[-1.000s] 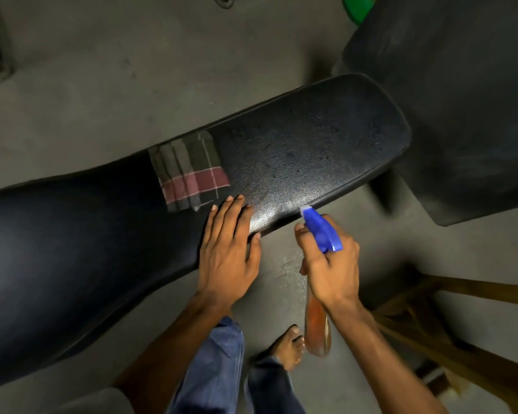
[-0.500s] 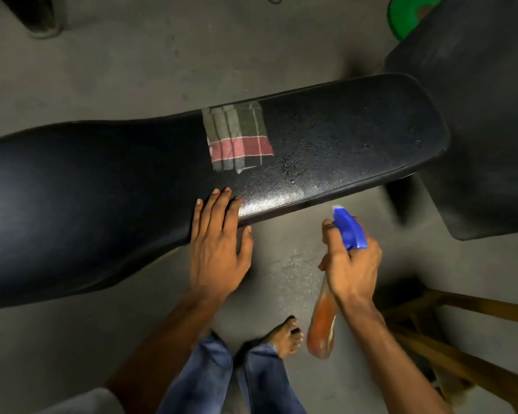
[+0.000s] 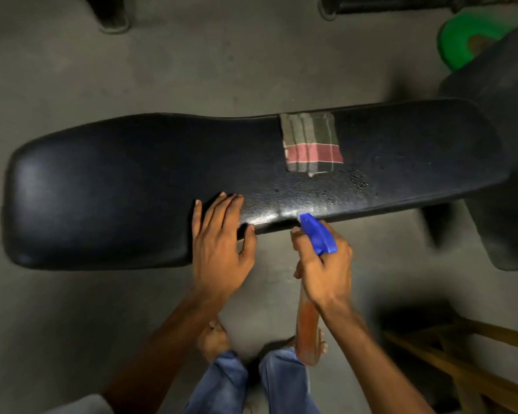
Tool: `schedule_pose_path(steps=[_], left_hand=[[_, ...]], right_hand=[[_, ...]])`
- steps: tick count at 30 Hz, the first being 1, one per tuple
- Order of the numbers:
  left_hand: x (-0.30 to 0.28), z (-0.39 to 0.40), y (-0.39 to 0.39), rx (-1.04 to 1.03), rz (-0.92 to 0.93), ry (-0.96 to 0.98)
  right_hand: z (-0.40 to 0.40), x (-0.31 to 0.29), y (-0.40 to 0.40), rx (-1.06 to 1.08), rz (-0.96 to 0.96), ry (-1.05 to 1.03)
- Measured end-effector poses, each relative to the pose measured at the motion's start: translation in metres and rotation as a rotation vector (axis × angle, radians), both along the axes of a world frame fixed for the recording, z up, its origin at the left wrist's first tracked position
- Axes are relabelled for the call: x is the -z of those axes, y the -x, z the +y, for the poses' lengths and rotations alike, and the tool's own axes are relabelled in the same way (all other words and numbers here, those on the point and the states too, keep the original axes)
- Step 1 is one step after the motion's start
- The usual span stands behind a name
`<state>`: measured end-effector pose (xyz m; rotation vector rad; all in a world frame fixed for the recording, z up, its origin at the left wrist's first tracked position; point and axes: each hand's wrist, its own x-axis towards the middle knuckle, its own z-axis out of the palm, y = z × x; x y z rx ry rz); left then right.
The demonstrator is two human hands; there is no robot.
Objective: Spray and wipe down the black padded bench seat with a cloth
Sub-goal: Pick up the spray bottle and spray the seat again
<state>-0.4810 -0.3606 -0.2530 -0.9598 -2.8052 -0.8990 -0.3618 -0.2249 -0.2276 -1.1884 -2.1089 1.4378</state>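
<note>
Bottle [image 3: 307,327] label (perhaps blurred) unreadable

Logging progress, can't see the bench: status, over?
Left hand flat on bench seat edge, empty. Right hand gripping spray bottle, nozzle at seat. Cloth lying on seat, untouched; droplets beside it. Nothing blocking.

We seem to be in a plain gym or workshop-like back room, dimly lit, with a long black padded vinyl bench seat [image 3: 132,186] standing over a bare grey concrete floor [image 3: 192,61]. Beyond the bench's far right end we see a second dark padded surface [image 3: 503,94] and, just behind that, a bright green round plastic object [image 3: 458,40]. On the near side of the bench, to its right, lies a rough brown wooden frame [image 3: 461,363], and dark furniture feet [image 3: 114,13] stand on the floor well beyond it.
</note>
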Motion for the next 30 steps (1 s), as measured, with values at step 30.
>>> schedule_pose_path(steps=[30], left_hand=[[-0.075, -0.147, 0.135, -0.471, -0.2, -0.233]], right_hand=[[-0.162, -0.113, 0.2, -0.55, 0.375, 0.085]])
